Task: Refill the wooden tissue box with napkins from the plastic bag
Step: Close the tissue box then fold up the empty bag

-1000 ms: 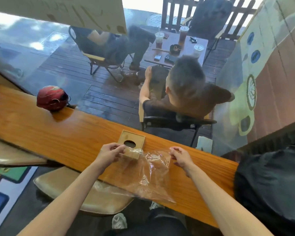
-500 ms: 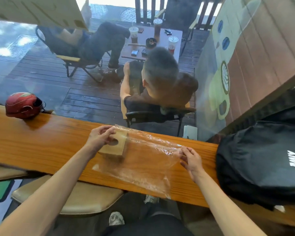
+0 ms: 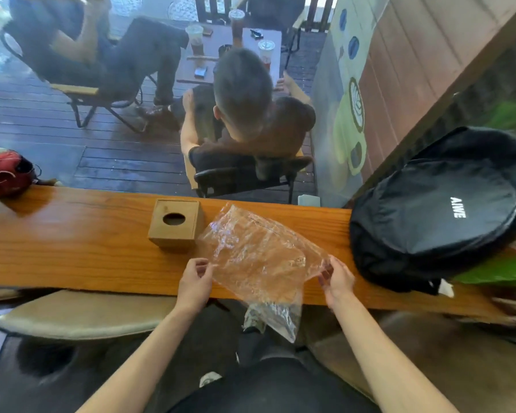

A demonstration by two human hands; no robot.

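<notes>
The wooden tissue box [image 3: 175, 224] stands upright on the long wooden counter [image 3: 72, 242], its round top hole dark, no napkin showing. Just right of it lies a clear, crumpled plastic bag [image 3: 259, 260], partly hanging over the counter's near edge. My left hand [image 3: 195, 278] pinches the bag's left edge below the box. My right hand [image 3: 335, 277] pinches the bag's right edge. No napkins are visible in the bag.
A black backpack [image 3: 435, 213] lies on the counter at the right, close to my right hand. A red helmet [image 3: 5, 171] sits at the far left. Beyond the glass, people sit at an outdoor table. A cushioned stool [image 3: 81, 317] stands below the counter.
My left hand let go of the tissue box, which now stands alone on the counter. That hand moved down to the bag's left edge. The view shifted right.
</notes>
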